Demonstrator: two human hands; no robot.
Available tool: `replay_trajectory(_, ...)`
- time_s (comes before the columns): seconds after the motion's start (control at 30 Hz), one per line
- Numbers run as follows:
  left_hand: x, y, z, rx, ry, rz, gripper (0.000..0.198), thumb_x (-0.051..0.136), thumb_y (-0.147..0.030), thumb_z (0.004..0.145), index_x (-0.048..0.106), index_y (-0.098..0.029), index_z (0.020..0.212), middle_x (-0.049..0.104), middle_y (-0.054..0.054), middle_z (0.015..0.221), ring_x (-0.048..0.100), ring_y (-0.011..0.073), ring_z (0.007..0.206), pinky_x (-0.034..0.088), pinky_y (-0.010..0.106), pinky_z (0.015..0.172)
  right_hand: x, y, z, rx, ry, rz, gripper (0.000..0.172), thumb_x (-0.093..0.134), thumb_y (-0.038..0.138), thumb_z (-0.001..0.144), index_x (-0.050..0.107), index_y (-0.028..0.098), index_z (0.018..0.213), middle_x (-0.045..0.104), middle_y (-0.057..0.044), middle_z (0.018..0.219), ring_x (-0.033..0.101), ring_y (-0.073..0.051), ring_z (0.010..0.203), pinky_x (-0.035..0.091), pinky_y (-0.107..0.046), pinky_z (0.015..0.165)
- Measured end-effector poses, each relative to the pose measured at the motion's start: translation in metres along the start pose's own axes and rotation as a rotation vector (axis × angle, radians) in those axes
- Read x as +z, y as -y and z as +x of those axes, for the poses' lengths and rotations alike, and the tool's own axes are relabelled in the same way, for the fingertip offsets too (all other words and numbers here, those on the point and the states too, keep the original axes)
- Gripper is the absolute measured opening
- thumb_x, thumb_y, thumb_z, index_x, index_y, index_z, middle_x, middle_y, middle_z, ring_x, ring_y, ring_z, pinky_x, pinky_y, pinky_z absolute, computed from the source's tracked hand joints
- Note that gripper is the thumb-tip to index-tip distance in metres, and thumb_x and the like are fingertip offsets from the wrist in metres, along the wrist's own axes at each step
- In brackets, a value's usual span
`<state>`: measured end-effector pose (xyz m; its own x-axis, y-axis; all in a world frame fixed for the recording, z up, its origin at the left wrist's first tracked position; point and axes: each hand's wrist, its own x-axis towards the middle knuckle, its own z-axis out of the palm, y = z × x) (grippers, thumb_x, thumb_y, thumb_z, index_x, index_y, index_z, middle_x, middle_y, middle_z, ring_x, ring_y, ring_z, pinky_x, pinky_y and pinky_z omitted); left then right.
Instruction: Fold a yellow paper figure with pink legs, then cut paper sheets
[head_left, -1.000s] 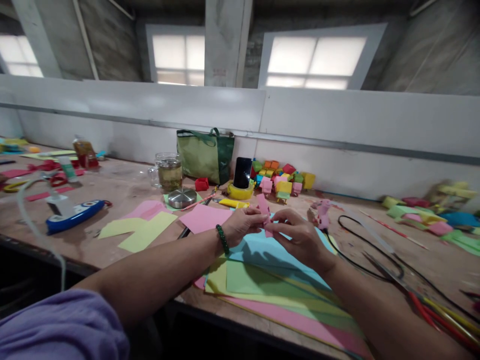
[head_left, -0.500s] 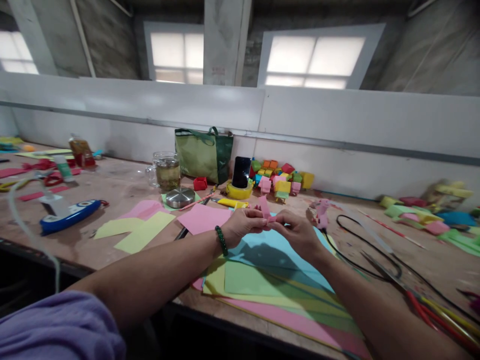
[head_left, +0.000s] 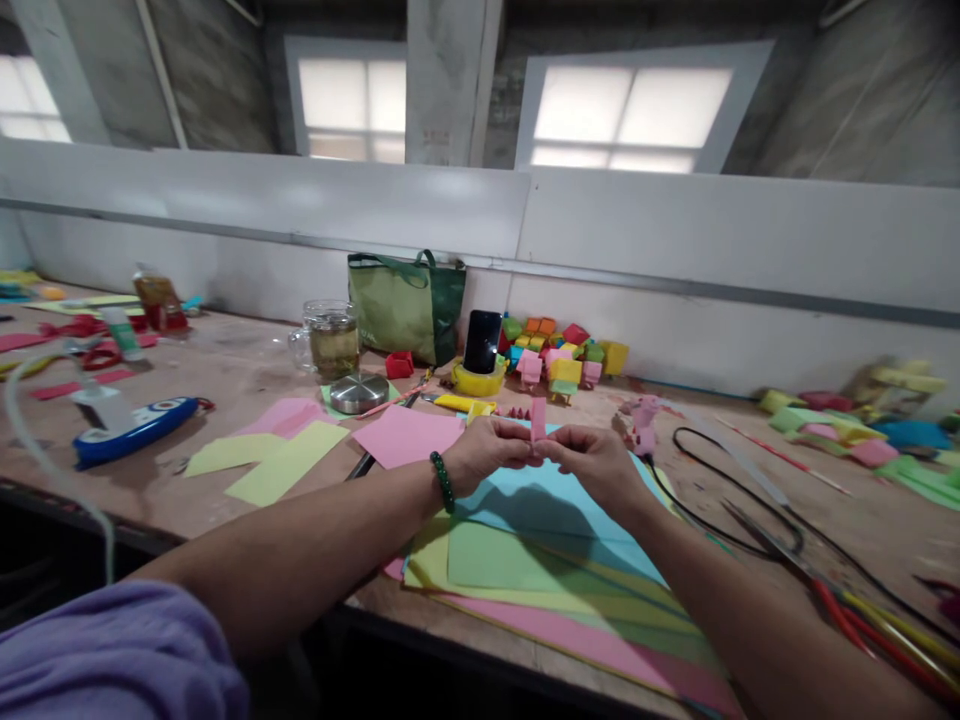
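A small folded strip of pink paper (head_left: 538, 420) stands upright between my two hands. My left hand (head_left: 491, 452), with a green bead bracelet (head_left: 442, 482) at the wrist, pinches it from the left. My right hand (head_left: 592, 462) pinches its lower part from the right, and the two sets of fingertips nearly meet. Below them lie light blue sheets (head_left: 555, 510) on a stack of green, yellow and pink paper (head_left: 510, 560). Just left of my left hand is a flat pink sheet (head_left: 409, 435). My fingers hide the strip's lower end.
Scissors (head_left: 772, 540) and a black cable (head_left: 739, 535) lie to the right, by a pink glue gun (head_left: 643, 425). Behind are a phone (head_left: 482, 342), folded paper pieces (head_left: 562, 360), a glass mug (head_left: 334, 345) and a green bag (head_left: 409, 310). A blue utility knife (head_left: 139, 430) lies left.
The pink paper strip has turned from leaning left to standing upright between my fingers. My right fingers have shifted slightly around its lower part.
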<state>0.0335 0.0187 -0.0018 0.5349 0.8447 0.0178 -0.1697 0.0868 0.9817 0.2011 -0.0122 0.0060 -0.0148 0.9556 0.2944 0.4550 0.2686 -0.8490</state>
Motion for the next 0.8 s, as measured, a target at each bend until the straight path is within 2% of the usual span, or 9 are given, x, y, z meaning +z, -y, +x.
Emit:
replay_trajectory(0.17, 0.0026, 0.0, -0.0017, 0.026, -0.037, -0.002, 0.022, 0.076, -0.024, 0.058, 0.072, -0.012, 0.076, 0.068, 0.004, 0.067, 0.063, 0.0131, 0.068, 0.043, 0.024, 0.067, 0.002, 0.0029, -0.0005, 0.105, -0.006, 0.084, 0.033, 0.075, 0.047, 0.059, 0.07, 0.014, 0.065, 0.065, -0.003, 0.059, 0.054, -0.012, 0.053, 0.047, -0.025, 0.049)
replay_trajectory(0.37, 0.0027, -0.002, -0.004, 0.053, -0.038, -0.019, 0.023, 0.074, -0.023, 0.058, 0.072, -0.011, 0.078, 0.068, 0.005, 0.068, 0.063, 0.0137, 0.069, 0.043, 0.024, 0.068, 0.0038, 0.0068, -0.0016, 0.146, -0.05, 0.139, 0.033, 0.078, 0.045, 0.057, 0.068, 0.015, 0.066, 0.065, -0.002, 0.061, 0.055, -0.01, 0.052, 0.047, -0.022, 0.047)
replay_trajectory(0.53, 0.003, -0.0051, -0.0054, 0.043, -0.032, -0.031, 0.013, 0.072, -0.021, 0.057, 0.069, -0.011, 0.065, 0.066, 0.003, 0.064, 0.062, 0.0136, 0.068, 0.044, 0.024, 0.068, 0.0033, 0.0075, -0.0023, 0.159, -0.041, 0.144, 0.036, 0.08, 0.047, 0.054, 0.065, 0.016, 0.065, 0.066, -0.002, 0.06, 0.056, -0.011, 0.052, 0.046, -0.021, 0.046)
replay_trajectory(0.67, 0.0012, -0.0058, -0.006, 0.047, 0.004, 0.044, 0.022, 0.074, -0.032, 0.062, 0.07, -0.011, 0.068, 0.067, 0.005, 0.066, 0.062, 0.0131, 0.067, 0.044, 0.023, 0.066, 0.0047, 0.0061, -0.0032, 0.162, -0.013, 0.134, 0.037, 0.079, 0.049, 0.055, 0.064, 0.015, 0.063, 0.066, -0.002, 0.059, 0.055, -0.01, 0.051, 0.046, -0.022, 0.047)
replay_trajectory(0.8, -0.0008, -0.0044, -0.0037, 0.071, -0.014, 0.083, 0.03, 0.073, -0.04, 0.066, 0.069, -0.01, 0.068, 0.067, 0.005, 0.064, 0.06, 0.0118, 0.062, 0.044, 0.024, 0.064, 0.0055, 0.0047, -0.0033, 0.167, -0.006, 0.129, 0.036, 0.08, 0.047, 0.054, 0.063, 0.016, 0.063, 0.064, -0.001, 0.058, 0.054, -0.01, 0.052, 0.046, -0.022, 0.047)
